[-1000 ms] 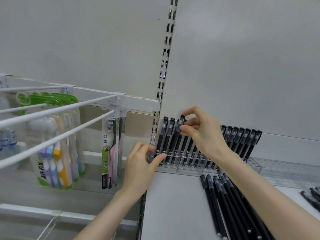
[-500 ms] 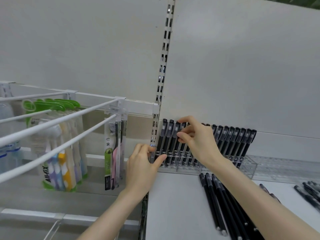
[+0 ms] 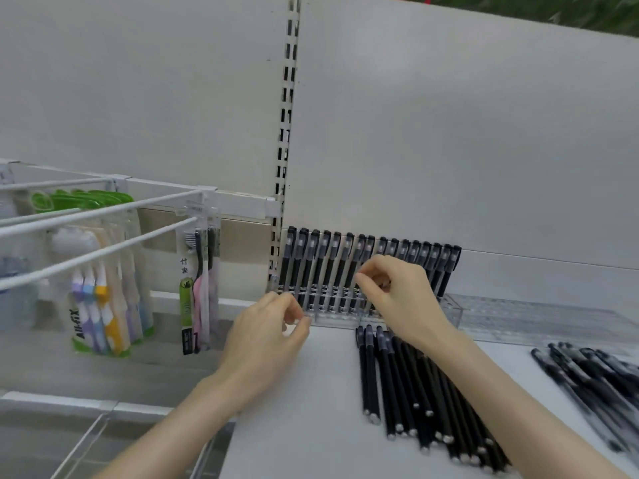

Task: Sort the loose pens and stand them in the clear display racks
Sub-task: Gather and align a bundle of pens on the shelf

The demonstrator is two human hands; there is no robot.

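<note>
A clear display rack (image 3: 453, 307) stands against the back panel of the white shelf (image 3: 311, 409), holding a row of several black capped pens (image 3: 320, 267) that lean upright. My left hand (image 3: 266, 337) hovers just in front of the rack's left corner, fingers loosely curled and holding nothing. In front of the middle of the row is my right hand (image 3: 401, 299), also loosely curled, with no pen seen in it. It hides the lower parts of some pens. A pile of loose black pens (image 3: 415, 392) lies on the shelf under my right forearm.
A second clear rack (image 3: 539, 319), with no pens in it, continues to the right. More loose pens (image 3: 594, 378) lie at the far right. Toothbrush packs (image 3: 198, 292) hang from white hooks (image 3: 103, 236) on the left, beyond the slotted upright (image 3: 287, 133).
My right hand has let go of the pen it was seating in the row and drawn back. My left hand has come off the rack's left end toward me.
</note>
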